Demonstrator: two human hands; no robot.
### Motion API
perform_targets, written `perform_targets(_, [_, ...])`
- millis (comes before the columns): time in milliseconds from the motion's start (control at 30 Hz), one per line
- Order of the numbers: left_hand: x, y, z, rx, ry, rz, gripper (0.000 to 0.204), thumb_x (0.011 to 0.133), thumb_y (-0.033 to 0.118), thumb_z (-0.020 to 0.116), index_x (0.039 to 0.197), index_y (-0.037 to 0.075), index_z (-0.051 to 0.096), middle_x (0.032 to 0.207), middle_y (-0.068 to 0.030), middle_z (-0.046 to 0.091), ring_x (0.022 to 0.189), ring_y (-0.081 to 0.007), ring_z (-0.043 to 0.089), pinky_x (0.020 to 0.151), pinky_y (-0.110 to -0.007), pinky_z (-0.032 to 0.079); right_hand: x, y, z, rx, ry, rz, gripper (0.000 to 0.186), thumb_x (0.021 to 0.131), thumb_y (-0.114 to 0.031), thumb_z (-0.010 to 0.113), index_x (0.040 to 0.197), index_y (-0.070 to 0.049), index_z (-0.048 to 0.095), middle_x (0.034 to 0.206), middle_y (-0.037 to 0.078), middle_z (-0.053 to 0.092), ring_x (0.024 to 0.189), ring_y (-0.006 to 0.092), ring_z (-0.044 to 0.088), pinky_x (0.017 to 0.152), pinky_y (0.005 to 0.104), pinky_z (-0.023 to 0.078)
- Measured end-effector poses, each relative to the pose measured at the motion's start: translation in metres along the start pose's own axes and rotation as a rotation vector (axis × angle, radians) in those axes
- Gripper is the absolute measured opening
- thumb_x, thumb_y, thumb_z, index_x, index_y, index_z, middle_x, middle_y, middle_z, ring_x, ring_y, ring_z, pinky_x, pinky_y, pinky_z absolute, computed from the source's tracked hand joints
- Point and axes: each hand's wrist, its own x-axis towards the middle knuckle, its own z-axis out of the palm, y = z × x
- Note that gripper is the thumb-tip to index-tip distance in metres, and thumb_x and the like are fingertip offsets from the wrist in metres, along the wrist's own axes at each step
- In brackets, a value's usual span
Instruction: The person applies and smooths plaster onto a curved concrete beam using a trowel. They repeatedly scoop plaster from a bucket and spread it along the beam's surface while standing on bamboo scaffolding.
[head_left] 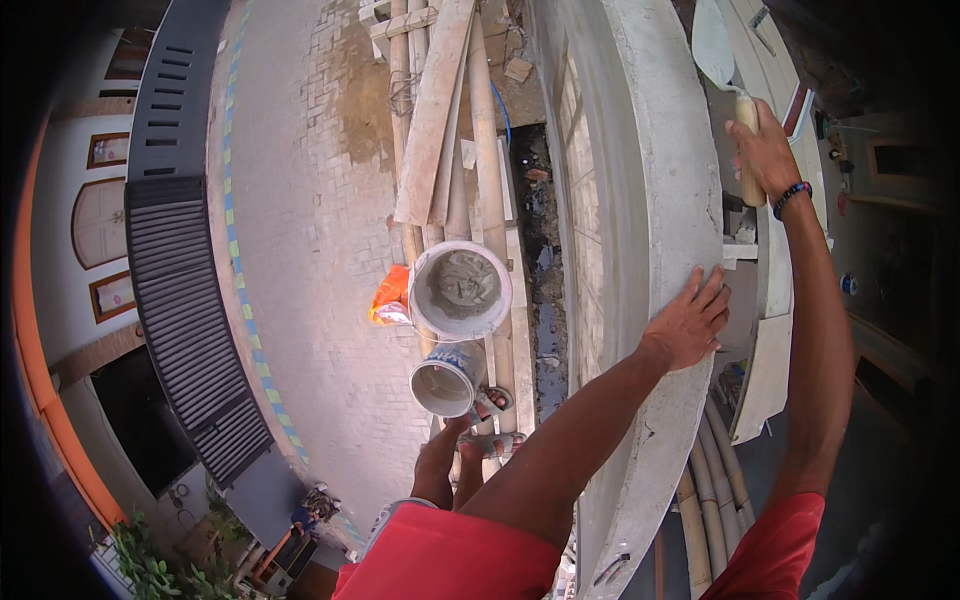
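My right hand (768,158) is wrapped round the wooden handle of a trowel (712,48), whose pale, rounded blade points away from me. The trowel is held beyond the far side of a grey plastered wall (672,180). My left hand (688,318) lies flat on the top of that wall, fingers spread and nothing in them. Below, left of the wall, stands a whitish bucket (420,312) with wet grey mortar (466,284) in it. Nearer my feet is a smaller bucket (458,356) with greyish contents that I cannot make out.
I stand in sandals (490,442) on bamboo poles (488,130) high above a paved street (300,200). Planks (436,120) lie across the poles. An orange bag (390,292) sits beside the large bucket. A dark gutter (546,300) runs below the wall; more bamboo (708,480) is at right.
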Motion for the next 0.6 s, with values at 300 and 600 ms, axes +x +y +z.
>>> perform_targets(300, [-0.001, 0.002, -0.008, 0.086, -0.009, 0.031, 0.052, 0.096, 0.047, 0.045, 0.133, 0.012, 0.054, 0.146, -0.0109, 0.040, 0.143, -0.0389, 0.020, 0.116, -0.058, 0.013, -0.248, 0.094, 0.068, 1.034, 0.604, 0.232, 0.049, 0.094, -0.016, 0.056, 0.136, 0.000, 0.035, 0.076, 0.008, 0.050, 0.055, 0.0158, 0.050, 0.046, 0.0296, 0.045])
perform_targets(600, [0.000, 0.006, 0.003, 0.043, 0.066, 0.006, 0.054, 0.097, 0.048, 0.043, 0.134, 0.011, 0.053, 0.147, -0.0111, 0.039, 0.143, -0.0394, 0.019, 0.115, -0.059, 0.013, -0.344, 0.162, 0.123, 0.821, 0.741, 0.375, 0.058, 0.090, -0.019, 0.061, 0.138, 0.000, 0.033, 0.075, 0.009, 0.053, 0.053, 0.0152, 0.052, 0.045, 0.0304, 0.048])
